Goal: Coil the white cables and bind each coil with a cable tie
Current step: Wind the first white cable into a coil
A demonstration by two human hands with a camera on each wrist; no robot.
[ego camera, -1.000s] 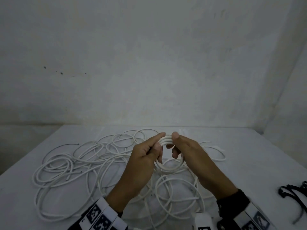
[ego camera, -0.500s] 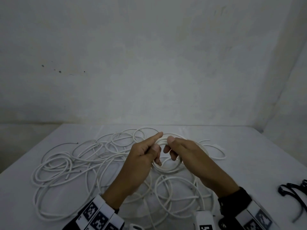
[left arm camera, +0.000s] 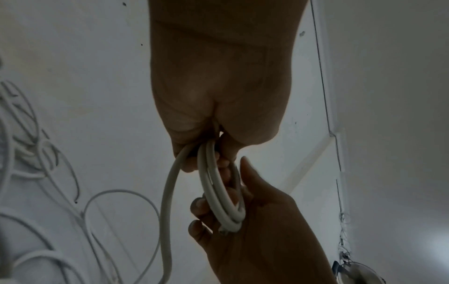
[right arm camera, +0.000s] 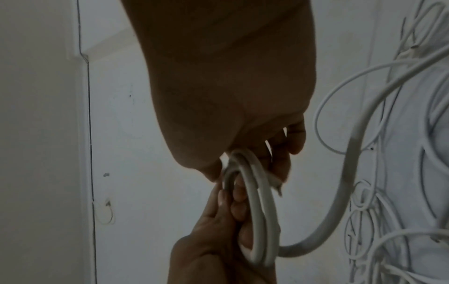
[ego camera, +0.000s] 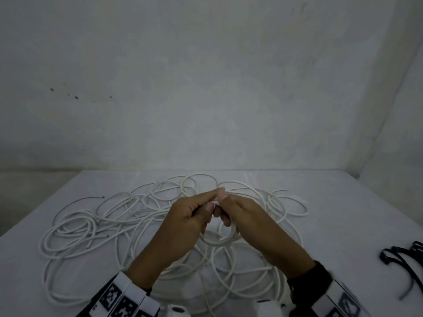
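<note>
A small coil of white cable (ego camera: 225, 239) hangs between my two hands above the table. My left hand (ego camera: 196, 211) pinches the coil's top with thumb and forefinger; the other fingers curl around it. My right hand (ego camera: 231, 211) grips the same coil from the right, fingers threaded through the loop. The left wrist view shows the coil (left arm camera: 218, 188) as a few wraps, with a loose tail (left arm camera: 167, 211) running down. The right wrist view shows the coil (right arm camera: 257, 209) held by both hands, its tail (right arm camera: 350, 173) leading to the pile.
Many loose white cables (ego camera: 87, 227) sprawl over the white table (ego camera: 343, 213) under and left of my hands. Black cable ties (ego camera: 402, 259) lie at the table's right edge. A bare wall stands behind the table.
Both hands have drawn closer together at the coil's top and dropped a little. The coil now hangs lower, tilted beneath the fingers.
</note>
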